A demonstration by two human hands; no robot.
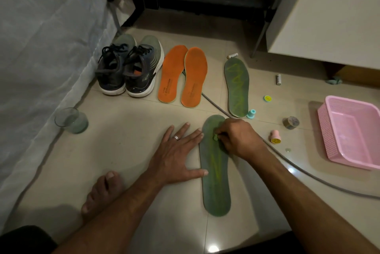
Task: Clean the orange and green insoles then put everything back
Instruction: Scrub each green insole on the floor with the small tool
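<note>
The near green insole [216,173] lies flat on the tiled floor [123,130], toe end away from the person, and is being worked on. It is steadied by the left hand [176,155], which is spread flat with straight fingers, the fingertips and thumb pressed against the insole's left edge. A small green piece [215,137], apparently a scrubbing or cleaning piece, is pinched in the curled fingers of the right hand [236,138] and held against the forefoot area, where a yellowish streak runs down the middle.

The step in hand is judged to be the cleaning of the first green insole. The second green insole [236,87] lies farther off, marked with a yellowish zigzag that is probably cleaner not yet rubbed in. The two orange insoles [183,74] lie side by side next to the pair of sneakers [129,68].

Next, the rubbing is likely to be carried down toward the heel, with the left hand kept pressed so the insole does not slide. The pink basket [349,130] waits at the right.
</note>
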